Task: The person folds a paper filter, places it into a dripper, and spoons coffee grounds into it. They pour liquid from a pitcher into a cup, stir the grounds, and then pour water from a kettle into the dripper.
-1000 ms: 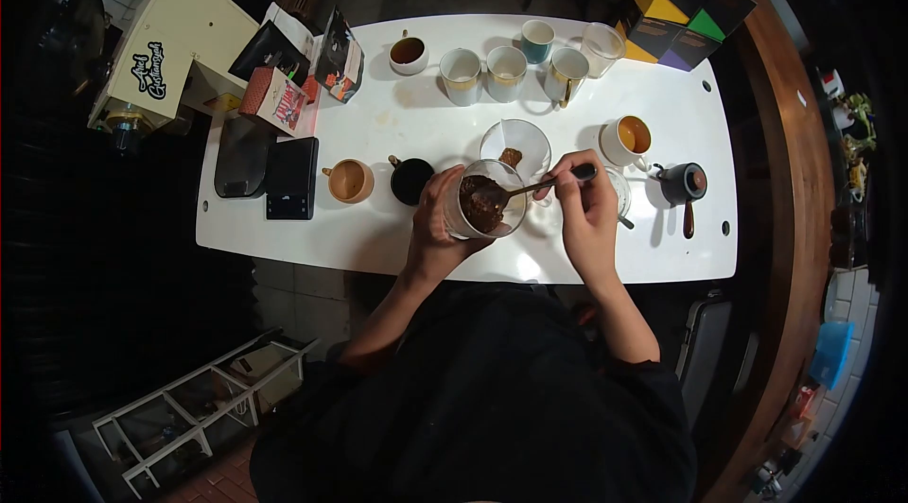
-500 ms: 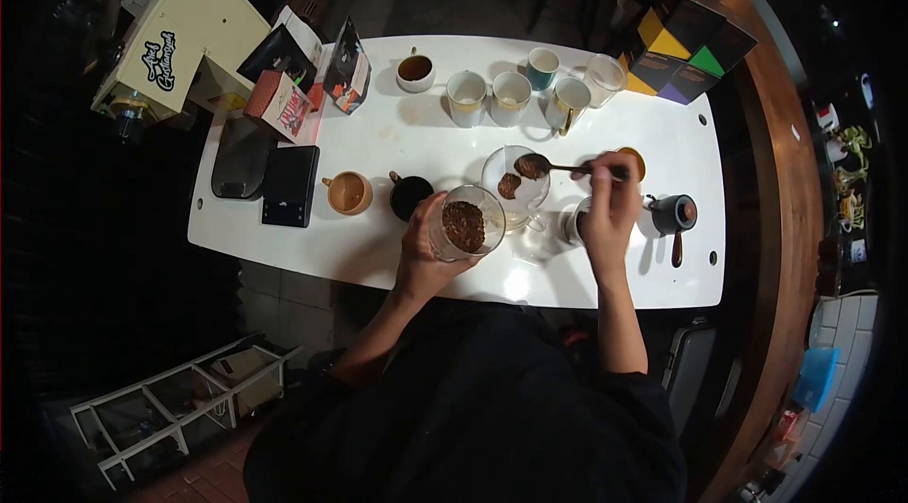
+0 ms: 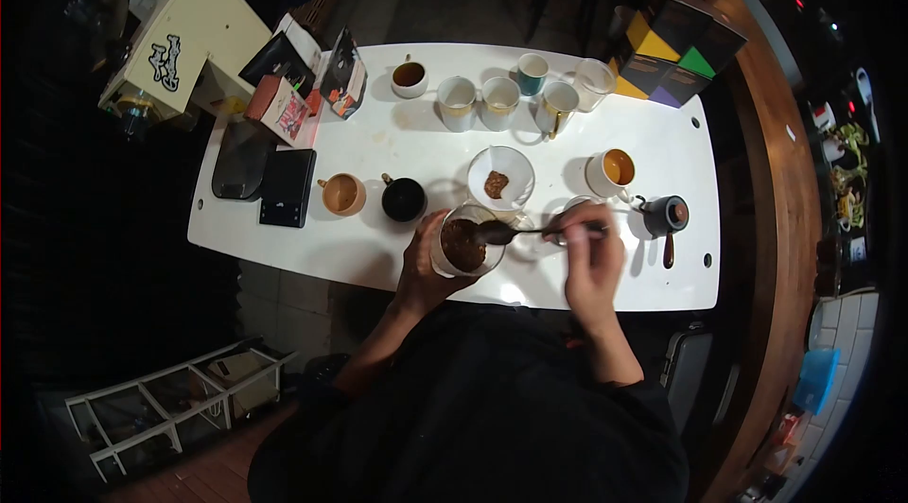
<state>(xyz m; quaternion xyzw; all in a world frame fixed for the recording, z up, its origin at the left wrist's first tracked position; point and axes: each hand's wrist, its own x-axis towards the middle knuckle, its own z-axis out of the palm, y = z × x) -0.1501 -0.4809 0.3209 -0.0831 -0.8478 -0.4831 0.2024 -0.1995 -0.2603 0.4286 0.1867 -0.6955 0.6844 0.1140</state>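
left grip (image 3: pixel 426 262) wrapping closed around jar (image 3: pixel 463 243) | right grip (image 3: pixel 588 252) pinching spoon (image 3: pixel 530 232) handle, bowl reaching left over jar mouth | saucer (image 3: pixel 500 178) lying beyond, on bench (image 3: pixel 378 139)

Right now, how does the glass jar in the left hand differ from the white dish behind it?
The glass jar is clear, deep and held tilted by the left hand; the white dish is opaque, shallow and rests flat on the table. The jar holds far more. Both contain brown grounds.

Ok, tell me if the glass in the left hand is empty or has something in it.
Not empty. The glass, gripped by the left hand, holds dark brown grounds, and the spoon in the right hand reaches over its rim.
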